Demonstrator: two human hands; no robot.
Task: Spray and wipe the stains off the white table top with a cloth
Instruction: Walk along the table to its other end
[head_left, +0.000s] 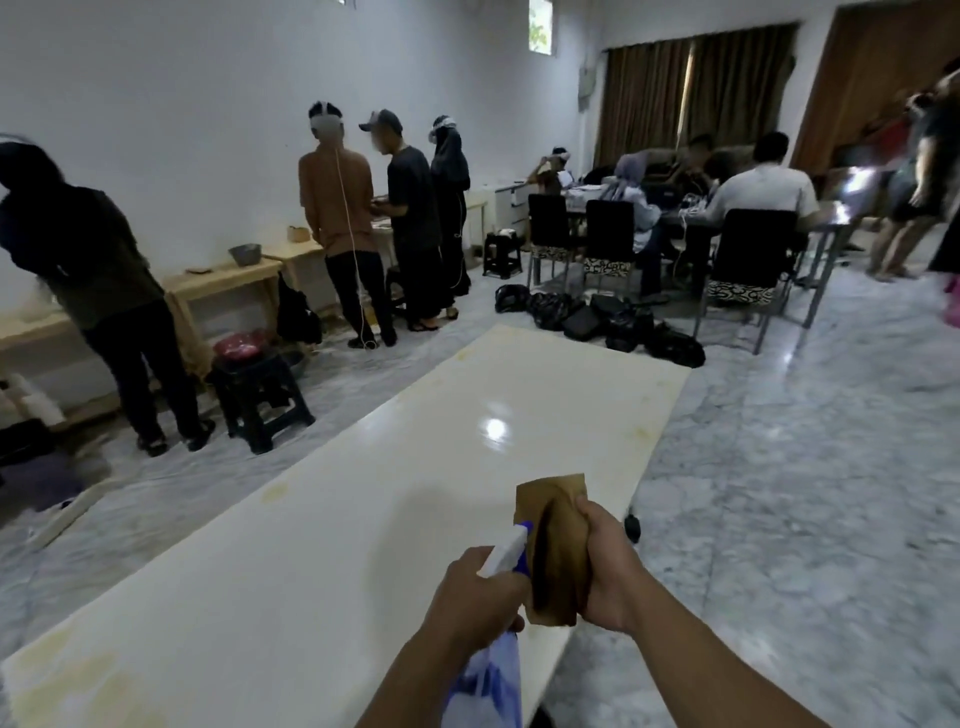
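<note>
Dim room, glare spot on the glossy table top (363, 519), edges blurred and warped.

Large shared workroom: marble floor (779, 467), white walls (156, 104), brown curtains (696, 93). People at wooden benches (228, 275) along wall; others seated on black chairs (748, 249) round a table (831, 218).

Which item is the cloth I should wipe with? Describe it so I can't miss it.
Start at the long white table top running away from the camera. At its near right edge two hands are raised; the right hand grips the cloth. It is a folded brown rag, unlike the white-and-blue spray bottle in the left hand.
</note>
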